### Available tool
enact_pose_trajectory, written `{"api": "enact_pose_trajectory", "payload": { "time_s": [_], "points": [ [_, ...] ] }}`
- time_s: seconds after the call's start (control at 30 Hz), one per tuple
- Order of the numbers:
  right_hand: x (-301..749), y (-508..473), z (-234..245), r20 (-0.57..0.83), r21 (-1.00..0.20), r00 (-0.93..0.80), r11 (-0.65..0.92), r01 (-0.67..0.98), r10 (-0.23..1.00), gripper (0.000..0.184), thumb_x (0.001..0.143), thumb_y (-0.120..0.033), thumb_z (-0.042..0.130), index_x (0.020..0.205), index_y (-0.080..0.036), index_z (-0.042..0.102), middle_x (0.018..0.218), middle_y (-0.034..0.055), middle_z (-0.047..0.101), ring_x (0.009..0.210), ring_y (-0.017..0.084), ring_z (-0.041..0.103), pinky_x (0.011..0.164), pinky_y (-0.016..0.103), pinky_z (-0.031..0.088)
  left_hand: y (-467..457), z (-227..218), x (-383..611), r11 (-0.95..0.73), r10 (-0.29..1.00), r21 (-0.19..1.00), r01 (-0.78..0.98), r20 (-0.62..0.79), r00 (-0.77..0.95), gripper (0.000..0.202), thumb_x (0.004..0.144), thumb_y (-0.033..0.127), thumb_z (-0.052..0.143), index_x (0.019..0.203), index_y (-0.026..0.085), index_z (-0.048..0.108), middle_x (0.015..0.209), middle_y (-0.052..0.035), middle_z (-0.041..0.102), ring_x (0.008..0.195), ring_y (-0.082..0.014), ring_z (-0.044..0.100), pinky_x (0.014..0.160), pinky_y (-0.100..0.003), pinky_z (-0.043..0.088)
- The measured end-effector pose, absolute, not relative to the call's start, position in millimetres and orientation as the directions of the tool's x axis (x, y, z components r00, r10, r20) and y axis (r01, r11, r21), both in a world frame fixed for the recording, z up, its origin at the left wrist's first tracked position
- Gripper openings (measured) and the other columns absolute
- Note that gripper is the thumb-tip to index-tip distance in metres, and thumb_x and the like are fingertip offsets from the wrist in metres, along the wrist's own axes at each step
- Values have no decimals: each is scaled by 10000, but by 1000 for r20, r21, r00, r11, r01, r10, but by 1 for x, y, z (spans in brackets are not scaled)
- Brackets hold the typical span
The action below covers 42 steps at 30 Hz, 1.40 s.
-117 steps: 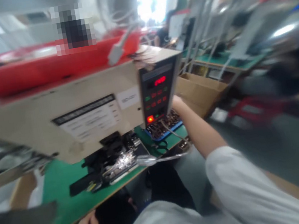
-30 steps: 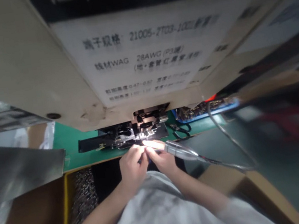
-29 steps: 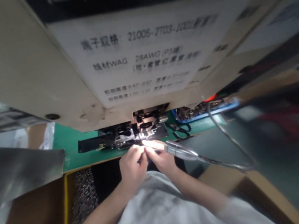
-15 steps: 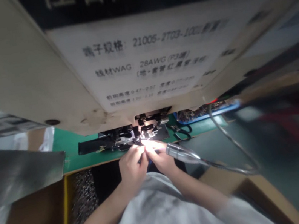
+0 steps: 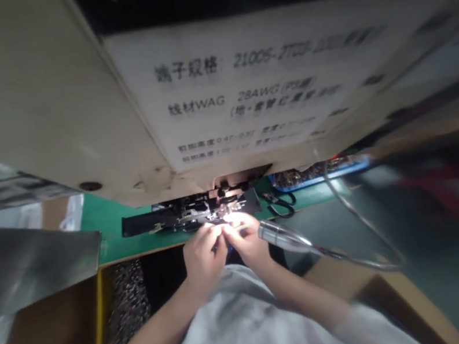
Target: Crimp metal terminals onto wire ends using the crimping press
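Note:
My left hand (image 5: 204,253) and my right hand (image 5: 249,246) meet in front of the machine's lit working area (image 5: 221,204). The thumb and fingers of each are pinched together, with the fingertips of both hands nearly touching. Whatever they hold is too small and too glaringly lit to make out. Close beside my right hand, a silver gooseneck lamp (image 5: 282,235) shines on the fingertips. The terminal-crimping machine (image 5: 43,109) rises above, with a printed label (image 5: 207,40) on its front.
Black-handled cutters (image 5: 281,204) lie on the green bench (image 5: 123,249), near a blue tray (image 5: 323,180) of small metal parts. At left are a grey metal plate (image 5: 29,264) and a yellow-edged bin (image 5: 97,329) of small pieces. A cardboard box (image 5: 412,294) stands low at right.
The machine front and its label appear farther right in view, and the lamp head sits slightly more to the right. Both hands stay nearly in place, still pinched together.

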State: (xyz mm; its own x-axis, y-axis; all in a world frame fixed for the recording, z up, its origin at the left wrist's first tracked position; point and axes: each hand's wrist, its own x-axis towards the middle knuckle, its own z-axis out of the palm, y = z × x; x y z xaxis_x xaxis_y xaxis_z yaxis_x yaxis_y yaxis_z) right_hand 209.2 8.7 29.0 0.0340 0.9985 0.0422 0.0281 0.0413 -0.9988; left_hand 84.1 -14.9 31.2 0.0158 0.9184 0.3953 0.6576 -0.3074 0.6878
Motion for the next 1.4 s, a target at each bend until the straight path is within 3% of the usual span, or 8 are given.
{"api": "enact_pose_trajectory", "payload": {
  "time_s": [0.1,0.2,0.3,0.43,0.63,1.0,1.4],
  "points": [
    [207,5,26,29,-1000,91,29,3,995,240,785,-311,706,755,-217,488,563,-81,459,460,86,443,456,220,427,-15,30,82,-337,912,690,640,409,38,166,912,144,499,884,200,653,847,-36,674,785,-145,637,742,-248,499],
    [207,5,25,-13,-998,16,-12,-55,1000,205,811,-333,666,786,-212,503,579,-80,437,462,82,428,446,216,407,-14,30,80,-356,911,688,632,407,70,140,912,168,519,865,200,647,830,-33,670,770,-146,633,729,-250,496],
    [208,8,25,-22,-995,27,-20,-94,999,152,809,-324,662,816,-201,573,617,-53,523,499,97,497,483,227,454,-13,31,80,-338,923,683,648,374,87,121,909,189,539,868,200,652,833,-31,679,772,-148,642,729,-248,497],
    [212,11,25,-22,-998,26,-21,-52,999,130,812,-312,672,842,-187,689,775,25,704,669,166,657,644,291,564,-12,32,83,-308,925,638,706,376,64,144,911,198,530,896,204,673,864,-32,705,791,-157,664,735,-251,506],
    [218,13,20,18,-999,72,16,28,997,142,805,-313,690,843,-190,748,864,55,749,794,209,707,794,356,592,-10,30,86,-296,923,589,752,378,67,146,906,208,542,893,208,687,883,-27,726,804,-165,684,758,-261,521],
    [221,13,22,-21,-1000,-31,-21,-14,999,265,797,-308,684,1024,-180,730,776,31,731,695,196,691,684,329,601,-12,37,84,-343,913,608,715,393,104,142,901,179,535,891,202,674,857,-31,708,789,-155,666,747,-260,509],
    [220,16,28,-6,-1000,-45,-6,-9,999,184,810,-303,671,940,-186,727,796,35,735,722,202,695,692,327,597,-10,36,85,-329,909,591,737,410,77,137,896,174,538,896,195,673,890,-39,714,815,-166,678,768,-263,523]
  ]
}}
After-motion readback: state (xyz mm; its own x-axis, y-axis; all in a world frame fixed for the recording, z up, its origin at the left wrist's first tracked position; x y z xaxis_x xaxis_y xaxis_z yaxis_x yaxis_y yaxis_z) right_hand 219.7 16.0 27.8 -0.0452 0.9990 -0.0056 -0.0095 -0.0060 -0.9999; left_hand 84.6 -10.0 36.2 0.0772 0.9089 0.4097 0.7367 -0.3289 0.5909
